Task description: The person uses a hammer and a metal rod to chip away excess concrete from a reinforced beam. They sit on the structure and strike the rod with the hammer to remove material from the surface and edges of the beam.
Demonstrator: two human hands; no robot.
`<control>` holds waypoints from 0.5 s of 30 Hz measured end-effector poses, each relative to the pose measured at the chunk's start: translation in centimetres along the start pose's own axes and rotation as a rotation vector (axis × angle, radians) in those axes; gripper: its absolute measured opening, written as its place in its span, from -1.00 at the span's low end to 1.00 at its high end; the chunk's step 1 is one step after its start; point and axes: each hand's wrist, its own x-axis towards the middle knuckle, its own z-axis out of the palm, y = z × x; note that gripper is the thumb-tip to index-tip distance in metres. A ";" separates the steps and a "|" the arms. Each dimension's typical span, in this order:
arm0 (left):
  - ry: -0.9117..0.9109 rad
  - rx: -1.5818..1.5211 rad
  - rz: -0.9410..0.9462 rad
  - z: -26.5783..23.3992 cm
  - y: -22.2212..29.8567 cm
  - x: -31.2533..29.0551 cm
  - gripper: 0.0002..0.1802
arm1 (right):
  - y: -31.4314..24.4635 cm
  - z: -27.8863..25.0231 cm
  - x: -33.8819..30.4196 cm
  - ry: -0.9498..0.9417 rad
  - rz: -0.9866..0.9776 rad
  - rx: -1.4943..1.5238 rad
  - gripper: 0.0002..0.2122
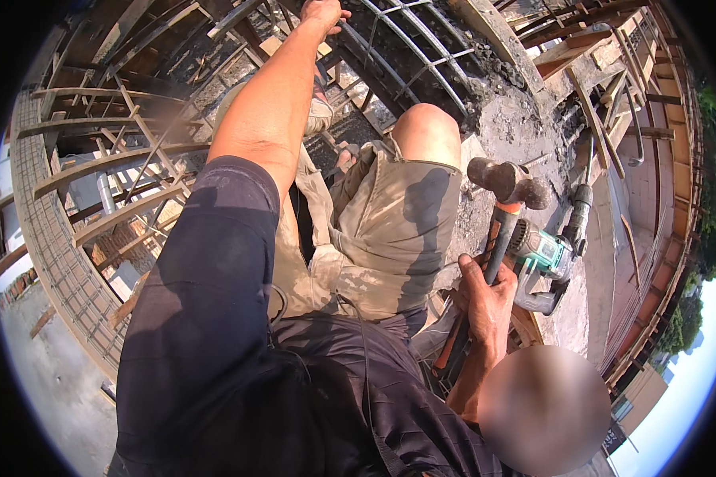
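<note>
While rebar [451, 58] crosses, held hammer [511, 183], drill [546, 253] (teal) — alongside

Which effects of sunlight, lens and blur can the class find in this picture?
In the head view, strong sunlight leaves a dark shadow on the tan shorts; fisheye distortion bows the wooden beams at left and the corners go black; a round blurred patch hides detail below the right hand; the hammer head looks fairly sharp.
</note>
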 end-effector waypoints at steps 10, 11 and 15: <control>0.169 0.015 0.045 -1.7 -1.1 7.1 -0.60 | 2.3 -1.8 0.4 0.094 0.112 -0.030 -0.73; 0.163 0.068 0.083 -3.4 -2.1 7.7 -0.60 | 2.3 -1.7 0.7 0.081 0.117 -0.025 -0.73; 0.097 0.119 0.263 -2.6 -4.6 3.1 -0.48 | 1.9 -1.3 2.1 0.069 0.165 0.019 -0.75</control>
